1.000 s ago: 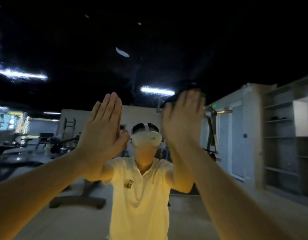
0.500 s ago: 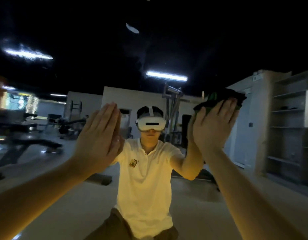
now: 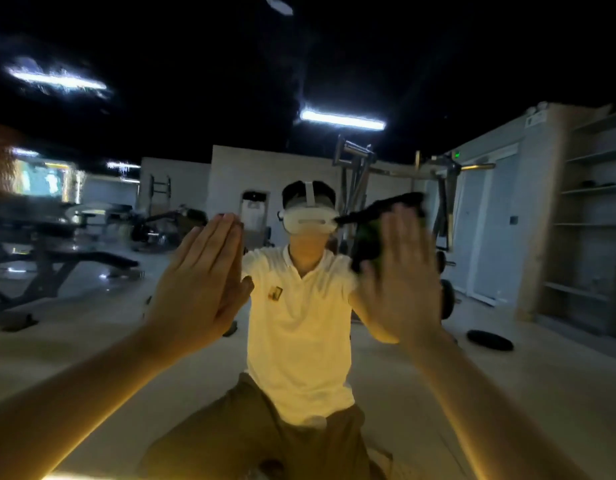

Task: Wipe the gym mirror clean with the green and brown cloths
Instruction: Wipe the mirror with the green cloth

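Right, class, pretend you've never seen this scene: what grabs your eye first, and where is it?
Two raised bare hands dominate the middle: the left hand lies flat against the gym mirror, and the right hand presses a dark green cloth to the glass. Between them, centre frame, is the reflection of a person in a white polo shirt and white headset. Bright strip lights glow on the dark ceiling above.

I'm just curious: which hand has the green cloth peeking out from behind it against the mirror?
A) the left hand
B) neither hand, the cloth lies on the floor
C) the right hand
C: the green cloth shows past the edge of the right hand, which presses it flat against the mirror.
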